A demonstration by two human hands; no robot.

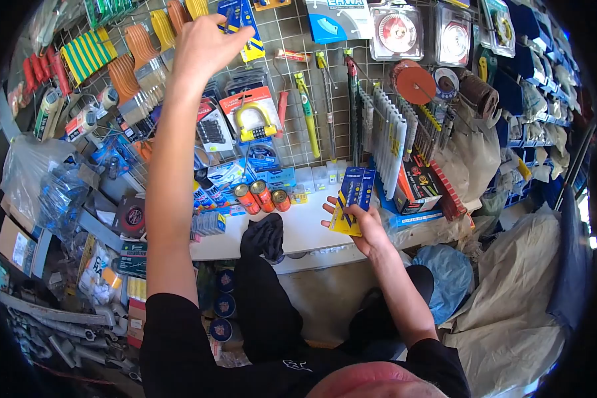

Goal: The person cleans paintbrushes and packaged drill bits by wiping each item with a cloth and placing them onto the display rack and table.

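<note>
My left hand (pixel 209 48) is raised to the wire rack, fingers curled at a blue and yellow carded pack (pixel 252 48) that hangs there. Its fingertips partly cover the card, and the exact grip is hard to see. Lower down, over the white shelf, my right hand (pixel 370 231) holds blue and yellow carded packs (pixel 357 192) of the same look, fanned slightly, thumb across the front. What the packs contain is too small to make out.
Paintbrushes (pixel 139 50) hang left of my raised arm. A yellow lock on a card (pixel 255 123) hangs below the hand. Orange cans (pixel 262 196) stand on the white shelf (pixel 212 247). Boxed discs (pixel 397 32) hang at upper right, and blue bins (pixel 534 86) line the right side.
</note>
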